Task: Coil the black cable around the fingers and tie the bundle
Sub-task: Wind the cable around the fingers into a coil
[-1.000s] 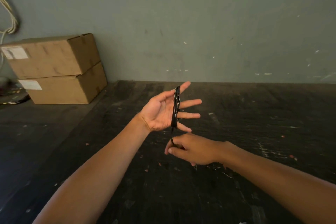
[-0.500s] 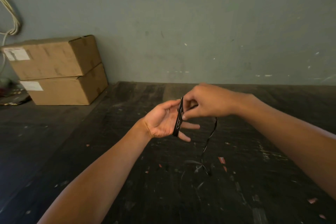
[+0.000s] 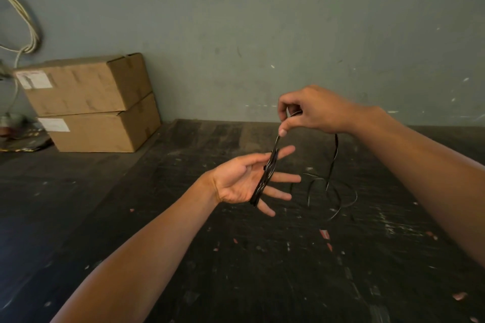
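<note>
My left hand [image 3: 237,182] is held palm up with the fingers spread and pointing right. Several turns of the black cable [image 3: 265,179] are wound across those fingers as a tight bundle. My right hand [image 3: 312,110] is above and to the right of it, pinching the cable between thumb and forefinger just over the bundle. From that hand the loose end of the cable [image 3: 333,162] hangs down and lies in loops on the dark floor.
Two stacked cardboard boxes [image 3: 97,102] stand against the grey wall at the left. White cords [image 3: 29,31] hang on the wall at the far left. The dark floor [image 3: 236,270] has scattered bits of debris.
My right hand went from below my left hand up over it and now lifts higher and to the right, pulling the cable up. The left hand has turned flatter.
</note>
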`<act>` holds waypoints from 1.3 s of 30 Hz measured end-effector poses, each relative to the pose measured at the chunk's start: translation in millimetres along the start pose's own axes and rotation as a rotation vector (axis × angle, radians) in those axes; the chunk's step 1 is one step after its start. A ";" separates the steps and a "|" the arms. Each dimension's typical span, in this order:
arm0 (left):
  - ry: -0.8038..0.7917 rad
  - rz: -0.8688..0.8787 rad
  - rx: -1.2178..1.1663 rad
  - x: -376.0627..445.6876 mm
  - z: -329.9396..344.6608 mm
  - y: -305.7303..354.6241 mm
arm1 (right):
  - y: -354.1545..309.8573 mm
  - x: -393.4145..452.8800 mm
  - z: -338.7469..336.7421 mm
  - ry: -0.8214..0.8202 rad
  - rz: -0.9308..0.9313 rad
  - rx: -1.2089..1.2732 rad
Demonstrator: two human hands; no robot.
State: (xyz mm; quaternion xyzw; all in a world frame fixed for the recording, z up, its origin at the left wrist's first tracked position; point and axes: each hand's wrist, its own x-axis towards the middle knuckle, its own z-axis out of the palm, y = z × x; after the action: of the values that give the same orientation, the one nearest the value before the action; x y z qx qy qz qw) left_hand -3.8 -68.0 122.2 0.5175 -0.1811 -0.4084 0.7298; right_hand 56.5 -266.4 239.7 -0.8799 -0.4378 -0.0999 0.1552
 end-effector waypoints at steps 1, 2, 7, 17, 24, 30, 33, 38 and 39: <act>-0.020 0.001 -0.004 -1.6 0.4 -1.7 | 5.6 -0.5 0.3 0.010 0.001 0.022; -0.042 0.002 -0.004 -3.2 1.1 -3.2 | 11.8 -1.2 1.8 0.019 0.000 0.047; -0.124 0.047 -0.003 -10.7 7.7 1.1 | 40.7 -7.5 22.3 0.066 0.087 0.171; -0.158 0.157 0.034 -6.7 18.5 27.9 | 18.5 -35.4 112.7 -0.080 0.078 0.503; -0.130 0.223 -0.018 -6.2 9.3 33.4 | -20.3 -47.9 164.8 -0.240 0.206 0.780; 0.058 0.270 -0.056 -8.4 -5.7 39.4 | -36.9 -54.9 162.9 -0.281 0.143 0.728; 0.139 0.313 -0.071 -10.7 -13.4 42.2 | -45.8 -58.0 159.0 -0.336 0.117 0.685; 0.209 0.324 -0.117 -12.5 -21.7 38.2 | -53.2 -54.6 137.4 -0.359 0.108 0.636; 0.219 0.327 -0.129 -11.5 -22.0 36.7 | -54.4 -52.2 131.3 -0.353 0.096 0.596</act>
State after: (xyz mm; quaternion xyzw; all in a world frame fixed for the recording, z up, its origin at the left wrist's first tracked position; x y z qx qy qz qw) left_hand 19.4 -40.7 148.5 0.4748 -0.1557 -0.2367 0.8333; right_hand -13.0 -226.7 111.2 -0.8192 -0.4260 0.1935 0.3317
